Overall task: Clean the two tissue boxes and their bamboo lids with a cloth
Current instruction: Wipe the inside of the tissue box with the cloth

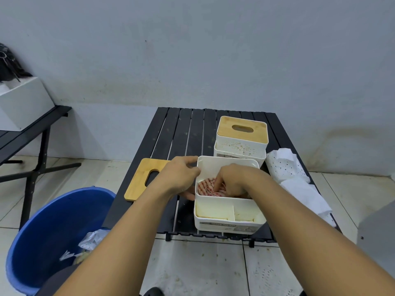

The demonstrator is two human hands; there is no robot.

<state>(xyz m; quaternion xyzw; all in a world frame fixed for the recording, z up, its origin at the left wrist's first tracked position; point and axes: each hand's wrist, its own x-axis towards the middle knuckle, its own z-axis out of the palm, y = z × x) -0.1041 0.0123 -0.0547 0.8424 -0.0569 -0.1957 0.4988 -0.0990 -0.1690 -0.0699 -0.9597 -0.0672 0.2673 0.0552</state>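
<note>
Nearest me, the open tissue box [226, 212] sits at the front edge of the black slatted tabletop [188, 129], its small front compartments bare. My right hand [233, 181] is down in the main compartment, fingers clenched on the red-checked cloth [206, 186] pressed to the bottom. My left hand [178, 175] grips the box's left wall, thumb over the rim. Just left lies the loose bamboo lid [141, 181], overhanging the tabletop's edge. Crumpled white tissue [292, 178] lies to the right. Beyond stands the second tissue box [240, 147], bamboo lid on.
</note>
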